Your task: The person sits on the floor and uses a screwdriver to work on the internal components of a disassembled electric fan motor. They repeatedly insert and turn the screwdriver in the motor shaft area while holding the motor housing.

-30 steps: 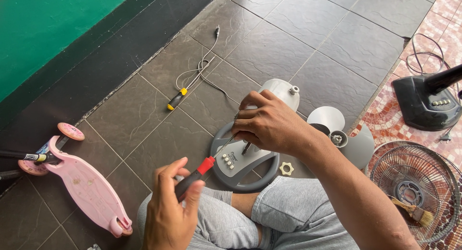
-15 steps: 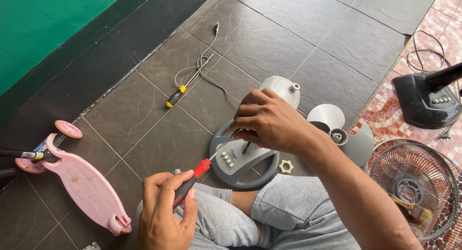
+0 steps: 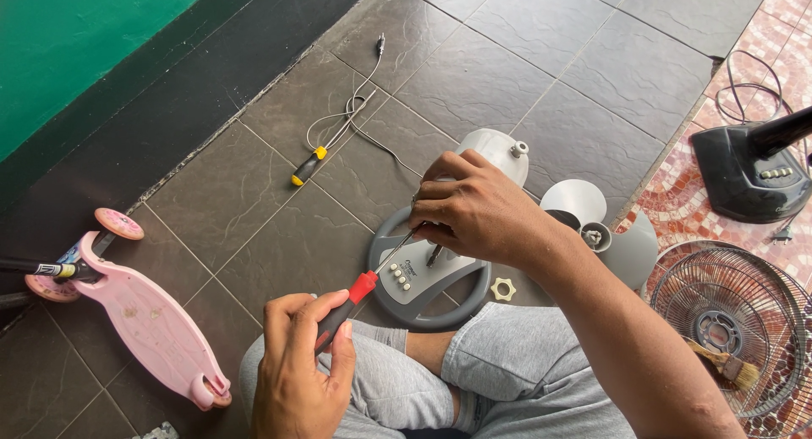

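Resting on the dark floor tiles just in front of the person's crossed legs, the grey round fan base (image 3: 423, 278) is showing its row of pale buttons, while its upper part is disappearing under the right hand (image 3: 478, 209). That hand is arching over the base with fingers curled, pinching the metal shaft of the red-handled screwdriver (image 3: 359, 295); the tip is hidden beneath the fingers. The left hand (image 3: 296, 367) is clenching the screwdriver's handle, thumb pressing along it. A pale nut (image 3: 503, 288) is lying just beside the base. Further out, a yellow-handled screwdriver (image 3: 309, 166) is lying by a thin cable, a pink scooter (image 3: 148, 321) is sitting at the left, and a wire fan guard (image 3: 727, 321) is being cut off at the right edge.
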